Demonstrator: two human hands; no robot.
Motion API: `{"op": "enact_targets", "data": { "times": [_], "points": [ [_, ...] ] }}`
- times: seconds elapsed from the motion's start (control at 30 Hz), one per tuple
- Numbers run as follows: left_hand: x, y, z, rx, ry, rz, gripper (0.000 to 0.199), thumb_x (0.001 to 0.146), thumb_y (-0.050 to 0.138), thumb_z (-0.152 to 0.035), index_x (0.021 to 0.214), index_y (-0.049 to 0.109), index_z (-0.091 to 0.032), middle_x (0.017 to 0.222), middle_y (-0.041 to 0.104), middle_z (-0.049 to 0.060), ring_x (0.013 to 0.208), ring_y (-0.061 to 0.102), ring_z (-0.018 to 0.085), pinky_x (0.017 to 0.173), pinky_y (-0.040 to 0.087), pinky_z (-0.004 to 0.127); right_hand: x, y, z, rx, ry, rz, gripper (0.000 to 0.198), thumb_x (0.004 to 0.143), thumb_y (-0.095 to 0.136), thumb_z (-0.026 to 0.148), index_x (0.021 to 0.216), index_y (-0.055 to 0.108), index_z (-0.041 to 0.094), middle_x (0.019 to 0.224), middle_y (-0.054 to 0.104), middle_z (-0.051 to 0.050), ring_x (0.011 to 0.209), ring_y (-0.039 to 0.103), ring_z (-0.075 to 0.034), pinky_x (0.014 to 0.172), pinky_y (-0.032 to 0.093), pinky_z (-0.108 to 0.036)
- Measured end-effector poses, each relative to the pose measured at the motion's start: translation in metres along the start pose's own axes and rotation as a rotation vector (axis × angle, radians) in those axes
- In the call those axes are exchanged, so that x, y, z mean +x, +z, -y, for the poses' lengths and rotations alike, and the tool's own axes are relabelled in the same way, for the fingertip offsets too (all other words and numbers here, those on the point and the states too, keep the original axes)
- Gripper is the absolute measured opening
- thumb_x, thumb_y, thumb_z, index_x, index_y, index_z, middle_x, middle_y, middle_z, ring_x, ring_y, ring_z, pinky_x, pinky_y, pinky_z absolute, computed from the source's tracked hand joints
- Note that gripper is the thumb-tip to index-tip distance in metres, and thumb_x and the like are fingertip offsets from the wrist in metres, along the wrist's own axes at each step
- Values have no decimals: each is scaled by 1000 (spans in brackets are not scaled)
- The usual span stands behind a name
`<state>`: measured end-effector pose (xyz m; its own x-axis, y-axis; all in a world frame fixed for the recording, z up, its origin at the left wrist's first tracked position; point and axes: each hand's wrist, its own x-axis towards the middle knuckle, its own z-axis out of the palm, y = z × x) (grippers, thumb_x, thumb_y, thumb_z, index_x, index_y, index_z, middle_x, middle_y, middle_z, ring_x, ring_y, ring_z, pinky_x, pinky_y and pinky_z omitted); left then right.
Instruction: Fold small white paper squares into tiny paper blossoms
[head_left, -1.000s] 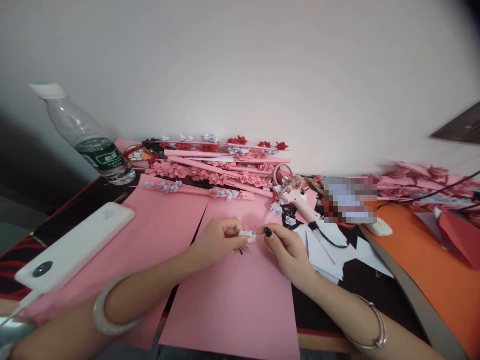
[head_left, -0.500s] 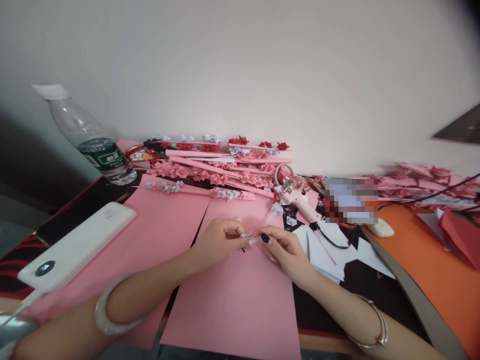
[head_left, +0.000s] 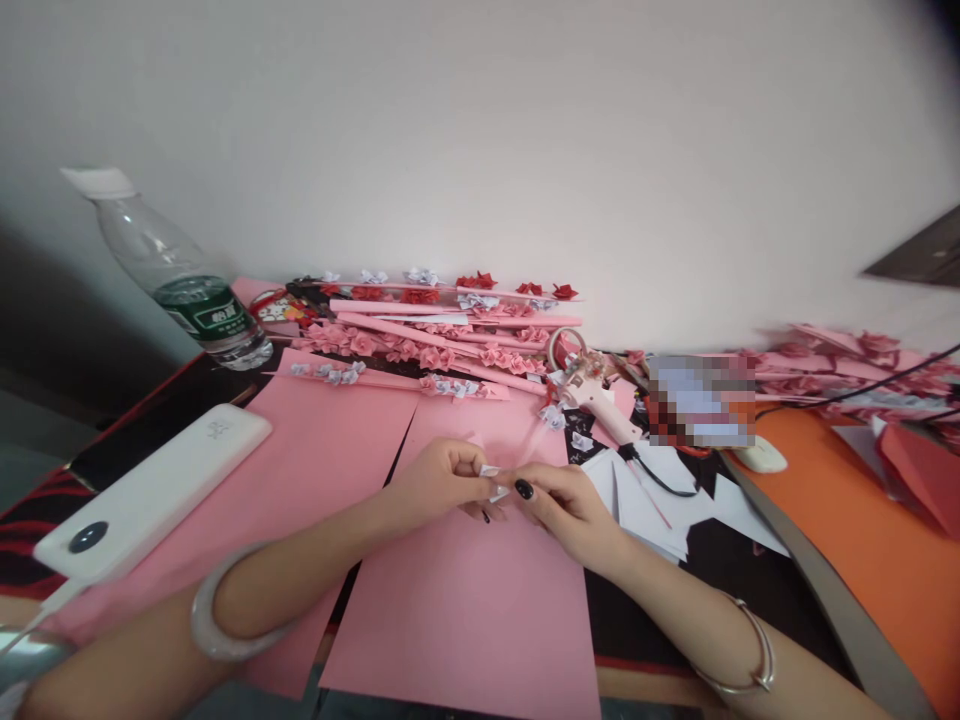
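Note:
A small folded piece of white paper [head_left: 491, 471] is pinched between my two hands, above a large pink paper sheet [head_left: 465, 610]. My left hand [head_left: 442, 480] grips its left side with thumb and fingers closed. From the right, my right hand [head_left: 566, 505] presses on the same paper, its thumb with a dark nail facing me. Part of the paper is hidden by the fingers. Behind the hands lies a pink paper stick with small white paper flowers [head_left: 450, 387]. One loose white paper flower [head_left: 582, 442] sits to the right.
A water bottle [head_left: 210, 310] and a white power bank [head_left: 157, 490] stand at left. Pink paper flowers [head_left: 405, 348] are piled along the wall. A pink glue gun [head_left: 600, 400], cut white paper [head_left: 652, 500], a blurred-out phone [head_left: 701, 400] and a white mouse [head_left: 761, 455] lie right.
My fingers have shifted slightly around the white paper, and more of it shows between them. My right thumb has moved a little left and down. The surrounding things stay put.

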<state>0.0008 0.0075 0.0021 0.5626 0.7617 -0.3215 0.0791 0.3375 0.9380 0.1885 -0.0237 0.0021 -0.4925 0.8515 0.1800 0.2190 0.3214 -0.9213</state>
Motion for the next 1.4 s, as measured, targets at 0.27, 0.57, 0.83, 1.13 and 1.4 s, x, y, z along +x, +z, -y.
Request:
{"op": "enact_targets", "data": {
  "times": [0.27,0.57,0.83,1.13,1.4],
  "points": [
    [-2,-1,-3,18,-28,0,22,69,69,-30,68,54,-13,63,69,4,62,67,15,57,50,23,2,-3,-2,-21,15,-3,37,92,36,34,86,65,13,50,41,4,45,38,-8,45,31,-20],
    [-5,2,-1,106,43,100,17,72,64,-27,70,59,-11,72,70,7,66,67,17,60,53,27,1,-1,-2,-200,5,-179,12,89,42,28,91,49,19,59,39,4,50,37,-9,48,30,-21],
    [-10,7,-1,174,12,181,18,69,66,-28,65,57,-13,61,68,4,58,66,17,56,52,26,5,1,0,-518,-128,211,20,90,36,17,71,42,19,63,44,2,55,42,-10,53,32,-21],
    [-13,5,-5,274,127,223,12,74,58,-23,68,54,-14,60,62,0,55,61,13,53,46,22,2,3,2,-491,-140,76,21,89,38,18,68,40,19,59,42,3,52,41,-9,52,31,-21],
    [-12,2,0,691,403,10,25,73,51,-15,53,36,-15,49,34,-7,47,34,6,45,25,19,0,2,6,-478,-79,-76,18,88,38,18,70,38,19,62,41,3,54,41,-10,53,31,-21]
  ]
}}
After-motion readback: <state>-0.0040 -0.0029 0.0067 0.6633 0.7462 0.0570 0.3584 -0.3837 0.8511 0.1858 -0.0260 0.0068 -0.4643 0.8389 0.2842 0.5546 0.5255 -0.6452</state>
